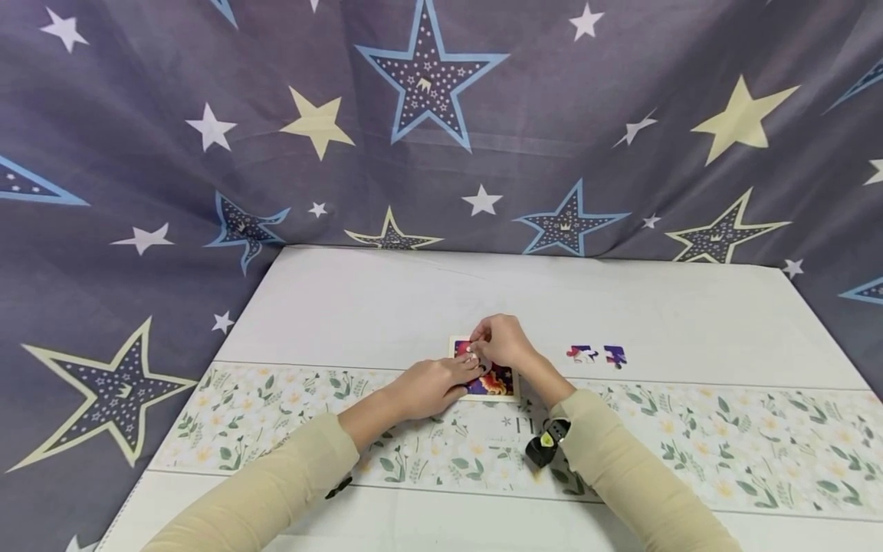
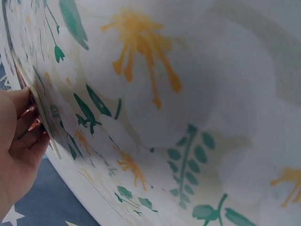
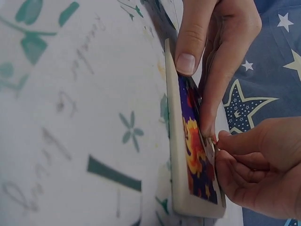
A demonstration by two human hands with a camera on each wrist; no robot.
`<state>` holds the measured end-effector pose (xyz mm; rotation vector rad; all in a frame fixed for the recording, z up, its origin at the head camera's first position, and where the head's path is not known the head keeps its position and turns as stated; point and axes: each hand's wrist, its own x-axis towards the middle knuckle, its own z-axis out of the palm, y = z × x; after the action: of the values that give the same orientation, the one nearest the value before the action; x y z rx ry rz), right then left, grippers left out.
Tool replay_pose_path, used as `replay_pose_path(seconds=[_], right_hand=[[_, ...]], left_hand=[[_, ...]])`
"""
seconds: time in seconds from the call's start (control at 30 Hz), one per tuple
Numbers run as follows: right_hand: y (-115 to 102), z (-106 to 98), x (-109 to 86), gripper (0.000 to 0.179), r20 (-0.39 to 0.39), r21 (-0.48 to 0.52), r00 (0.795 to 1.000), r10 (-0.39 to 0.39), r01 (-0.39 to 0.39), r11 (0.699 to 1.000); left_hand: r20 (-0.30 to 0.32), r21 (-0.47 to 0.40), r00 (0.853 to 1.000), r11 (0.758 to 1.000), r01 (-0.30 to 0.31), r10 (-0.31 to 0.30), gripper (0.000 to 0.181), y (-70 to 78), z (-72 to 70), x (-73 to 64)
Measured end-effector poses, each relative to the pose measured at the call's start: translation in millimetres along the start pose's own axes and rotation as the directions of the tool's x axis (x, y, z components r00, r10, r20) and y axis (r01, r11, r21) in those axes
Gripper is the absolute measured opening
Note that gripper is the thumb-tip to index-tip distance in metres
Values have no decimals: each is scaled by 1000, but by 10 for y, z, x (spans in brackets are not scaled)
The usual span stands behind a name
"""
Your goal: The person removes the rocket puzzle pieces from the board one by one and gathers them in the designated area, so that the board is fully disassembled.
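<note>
A small jigsaw puzzle board (image 1: 493,399) with a pale frame and a purple, red and orange picture lies between both hands. My left hand (image 1: 434,386) rests on its left side, extended fingers touching the picture and the thumb at the near edge. In the right wrist view, the left index finger (image 3: 218,89) reaches down to the picture. My right hand (image 1: 506,343) is over the board's far right part, finger and thumb pinched together at the picture. A puzzle piece appears to be in that pinch, mostly hidden by the fingertips.
Two loose puzzle pieces (image 1: 582,353) (image 1: 615,356) lie on the white table to the right of the board. A floral strip (image 1: 290,422) runs across the table. A black wrist-worn device (image 1: 543,448) hangs at the right sleeve. A starry curtain (image 1: 414,176) hangs behind.
</note>
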<state>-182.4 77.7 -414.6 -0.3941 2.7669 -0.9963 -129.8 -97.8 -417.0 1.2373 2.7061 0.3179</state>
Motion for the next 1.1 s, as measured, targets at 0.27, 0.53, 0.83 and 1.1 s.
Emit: replay_pose_path(seconds=[0.27, 0.53, 0.83, 1.1], right_hand=[[19, 6, 7, 5, 0, 8, 1000, 6, -6, 1000], [48, -5, 19, 6, 14, 19, 1000, -12, 12, 1000], [66, 5, 24, 7, 17, 46, 1000, 13, -14, 999], [65, -1, 6, 8, 11, 64, 1000, 1, -1, 998]], left_hand=[[-7, 3, 1000, 1000, 5, -5, 41, 10, 9, -18], [-14, 23, 1000, 1000, 12, -12, 42, 11, 35, -20], [-11, 80, 1000, 997, 5, -4, 42, 30, 25, 0], [-3, 126, 1000, 992, -6, 6, 41, 77, -22, -6]])
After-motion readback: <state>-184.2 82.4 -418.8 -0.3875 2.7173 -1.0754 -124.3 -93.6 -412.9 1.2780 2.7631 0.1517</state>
